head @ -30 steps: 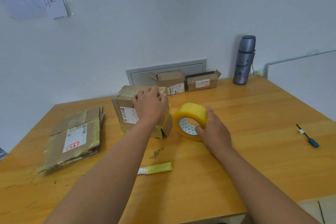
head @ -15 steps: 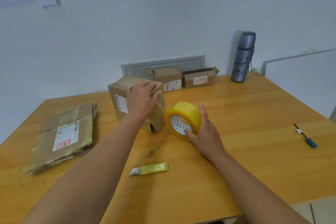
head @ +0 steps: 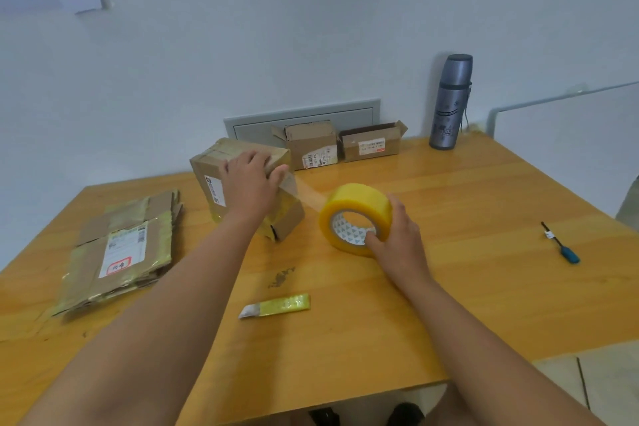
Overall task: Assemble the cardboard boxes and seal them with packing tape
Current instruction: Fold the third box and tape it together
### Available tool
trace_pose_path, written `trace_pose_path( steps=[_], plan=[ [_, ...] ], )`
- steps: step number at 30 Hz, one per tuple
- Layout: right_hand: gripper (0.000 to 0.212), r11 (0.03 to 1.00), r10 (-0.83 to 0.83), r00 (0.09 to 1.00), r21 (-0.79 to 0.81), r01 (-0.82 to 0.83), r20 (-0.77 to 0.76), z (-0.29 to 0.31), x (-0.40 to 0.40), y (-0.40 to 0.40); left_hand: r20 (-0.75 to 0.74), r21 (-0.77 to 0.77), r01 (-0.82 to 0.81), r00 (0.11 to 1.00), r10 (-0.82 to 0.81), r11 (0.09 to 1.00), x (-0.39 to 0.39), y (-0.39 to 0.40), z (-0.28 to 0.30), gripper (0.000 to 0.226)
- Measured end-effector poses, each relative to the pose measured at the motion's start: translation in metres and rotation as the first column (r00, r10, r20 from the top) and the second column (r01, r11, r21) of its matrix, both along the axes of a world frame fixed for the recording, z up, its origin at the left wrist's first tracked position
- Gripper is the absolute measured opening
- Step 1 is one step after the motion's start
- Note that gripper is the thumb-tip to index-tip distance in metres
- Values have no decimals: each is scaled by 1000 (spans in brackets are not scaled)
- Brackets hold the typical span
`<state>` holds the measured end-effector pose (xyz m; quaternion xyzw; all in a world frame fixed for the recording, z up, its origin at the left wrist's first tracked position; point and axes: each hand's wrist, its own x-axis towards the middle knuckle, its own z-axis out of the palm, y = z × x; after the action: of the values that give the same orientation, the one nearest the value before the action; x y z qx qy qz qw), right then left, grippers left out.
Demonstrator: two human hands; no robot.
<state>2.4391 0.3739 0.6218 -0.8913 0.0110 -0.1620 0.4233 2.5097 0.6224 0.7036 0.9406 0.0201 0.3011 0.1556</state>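
A small cardboard box [head: 221, 162] stands tilted on the wooden table [head: 449, 252], wrapped in old tape. My left hand [head: 250, 185] lies over its top and near side, with the thumb pressing a strip of clear tape onto the box's right edge. That strip runs right to the yellow tape roll [head: 356, 214], which stands on edge. My right hand [head: 397, 235] grips the roll, thumb in the core and fingers over the outside. A stack of flattened boxes [head: 121, 252] lies at the left.
Two small open boxes [head: 311, 145] [head: 371, 145] sit at the back by the wall. A grey flask [head: 451, 104] stands at the back right. A yellow box cutter [head: 276, 305] lies near the front; a blue-handled screwdriver [head: 560, 245] lies at the right.
My right hand has drawn the roll to the right, away from the box, and a strip of tape now stretches between them. My left hand stays on the box.
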Motion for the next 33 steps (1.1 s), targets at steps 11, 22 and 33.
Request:
trace_pose_path(
  steps=[11,22,33],
  plan=[
    [64,988,-73,990,-125,88,121,7,-16,-22,-32,38,-60,998,61,997,13,0,-1,48],
    [67,924,-51,979,-364,121,197,18,-10,-38,-35,-82,-36,999,33,996,11,24,5,46],
    [51,770,389,814,-638,-30,432,26,-25,47,-34,-40,1,999,-2,999,-7,28,-6,56]
  ],
)
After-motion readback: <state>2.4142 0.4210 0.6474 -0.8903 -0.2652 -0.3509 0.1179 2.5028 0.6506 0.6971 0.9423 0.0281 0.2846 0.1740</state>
